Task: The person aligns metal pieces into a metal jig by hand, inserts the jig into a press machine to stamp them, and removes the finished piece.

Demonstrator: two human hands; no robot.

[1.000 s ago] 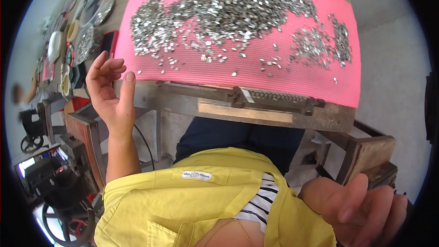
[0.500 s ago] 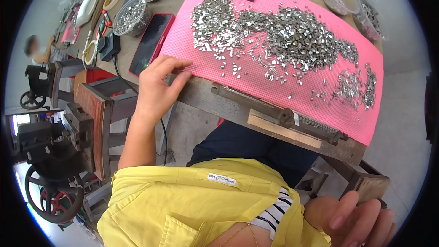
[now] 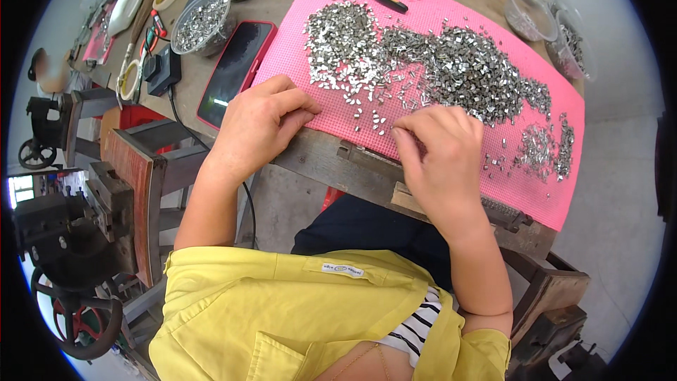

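Single view, head-worn fisheye, left unit of a side-by-side pair. Looks steeply down from above the person's chest and lap onto the worktop [image 3: 296, 10]. Close range: both forearms enter from the lower part of the frame, left hand [image 3: 257, 127] and right hand [image 3: 441, 155] sit near centre on the pink mat [image 3: 451, 21]. Straight worktop edges bow toward the dark circular rim. No second view shown to compare overlap.
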